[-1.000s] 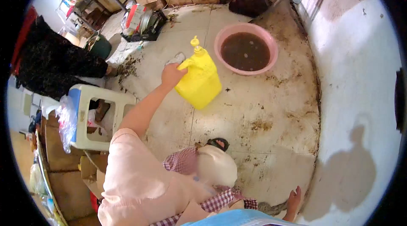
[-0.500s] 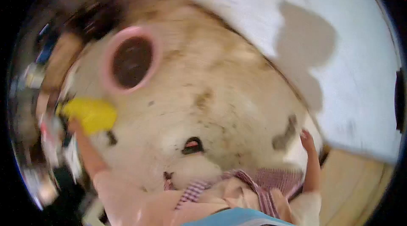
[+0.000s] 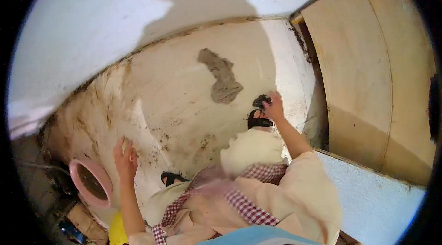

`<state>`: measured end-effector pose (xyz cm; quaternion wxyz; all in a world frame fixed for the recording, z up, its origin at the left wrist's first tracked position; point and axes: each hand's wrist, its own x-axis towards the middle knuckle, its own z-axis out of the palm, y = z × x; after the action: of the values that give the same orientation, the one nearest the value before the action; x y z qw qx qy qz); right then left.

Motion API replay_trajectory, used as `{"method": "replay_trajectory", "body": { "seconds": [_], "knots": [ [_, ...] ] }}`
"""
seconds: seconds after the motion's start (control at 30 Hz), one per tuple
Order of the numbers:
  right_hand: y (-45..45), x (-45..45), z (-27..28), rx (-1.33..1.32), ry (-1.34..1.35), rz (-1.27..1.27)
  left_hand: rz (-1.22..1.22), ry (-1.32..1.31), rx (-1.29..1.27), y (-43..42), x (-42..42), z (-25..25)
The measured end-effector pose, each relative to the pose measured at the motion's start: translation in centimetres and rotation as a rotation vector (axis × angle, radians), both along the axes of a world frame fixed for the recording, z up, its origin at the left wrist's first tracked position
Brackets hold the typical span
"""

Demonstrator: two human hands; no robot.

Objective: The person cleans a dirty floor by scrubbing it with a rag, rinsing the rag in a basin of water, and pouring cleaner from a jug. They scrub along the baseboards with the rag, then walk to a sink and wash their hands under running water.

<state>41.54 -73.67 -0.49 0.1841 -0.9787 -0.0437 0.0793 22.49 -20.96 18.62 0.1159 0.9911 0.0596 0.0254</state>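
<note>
My left hand (image 3: 125,155) hangs over the dirty floor at the left, fingers apart and holding nothing. Below it, partly hidden by my forearm, is the yellow jug (image 3: 118,230). The pink basin (image 3: 107,185) of dark water lies to the left of that forearm. My right hand (image 3: 275,106) is above my sandalled foot, its fingers loosely spread beside a dark clump (image 3: 261,102) on the floor. Whether it touches the clump is unclear. A crumpled grey-brown rag (image 3: 222,78) lies on the floor between the hands, further forward.
A white wall (image 3: 92,19) with my shadow on it runs along the far side. Wooden panels (image 3: 354,74) stand at the right, above a pale blue-white surface (image 3: 373,192). Dark clutter and a wooden board (image 3: 87,222) are at the lower left.
The view has swung round to the right. My left hand has let go of the yellow jug, now at the lower left. My right hand has come forward over the floor.
</note>
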Motion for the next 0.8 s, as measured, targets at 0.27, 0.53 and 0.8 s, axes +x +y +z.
{"method": "replay_trajectory", "body": {
  "seconds": [0.27,0.53,0.8],
  "knots": [
    [-7.0,2.3,-4.9,-0.304,-0.108,-0.221,-0.436,0.036,0.11,-12.1,23.7,3.3],
    [-21.2,8.7,-6.7,-0.316,-0.218,-0.656,-0.422,0.267,-0.005,-18.3,26.2,0.9],
    [-15.8,32.4,-11.5,-0.221,-0.404,-0.699,-0.335,0.504,-0.27,-21.5,20.9,-2.0]
  ]
}}
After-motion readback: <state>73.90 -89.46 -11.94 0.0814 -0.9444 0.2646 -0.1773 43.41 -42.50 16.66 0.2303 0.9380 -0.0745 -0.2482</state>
